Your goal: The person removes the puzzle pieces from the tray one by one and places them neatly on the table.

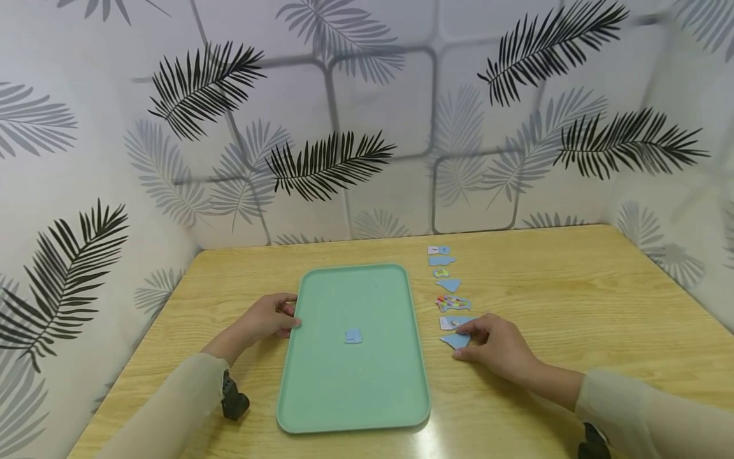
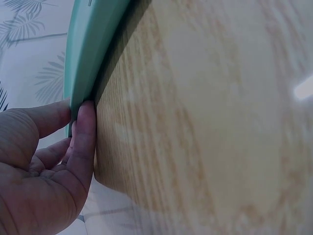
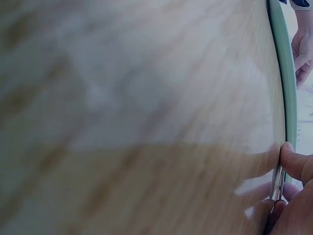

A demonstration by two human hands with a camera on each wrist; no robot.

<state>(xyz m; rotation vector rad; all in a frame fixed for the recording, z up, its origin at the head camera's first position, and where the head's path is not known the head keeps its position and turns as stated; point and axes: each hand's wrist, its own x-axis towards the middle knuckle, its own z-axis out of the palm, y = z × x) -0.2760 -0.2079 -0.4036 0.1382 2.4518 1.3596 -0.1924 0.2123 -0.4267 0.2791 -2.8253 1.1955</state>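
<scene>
A mint-green tray (image 1: pixel 355 389) lies on the wooden table, with one light-blue puzzle piece (image 1: pixel 353 336) near its middle. My left hand (image 1: pixel 268 319) holds the tray's left rim; in the left wrist view, the fingers of that hand (image 2: pixel 54 171) sit against the tray's edge (image 2: pixel 93 54). To the right of the tray, my right hand (image 1: pixel 500 347) pinches a pale-blue puzzle piece (image 1: pixel 455 341) between thumb and fingers, low at the tabletop. The right wrist view shows the fingertips of this hand (image 3: pixel 293 169) around a thin edge; the piece's face is hidden there.
Several puzzle pieces run in a column beyond the right hand: a blue-and-white one (image 1: pixel 453 322), a multicoloured one (image 1: pixel 453 303), a blue triangle (image 1: pixel 449 284) and smaller ones behind. The wooden table (image 1: pixel 550 287) meets a leaf-patterned wall (image 1: pixel 390 191) at the back.
</scene>
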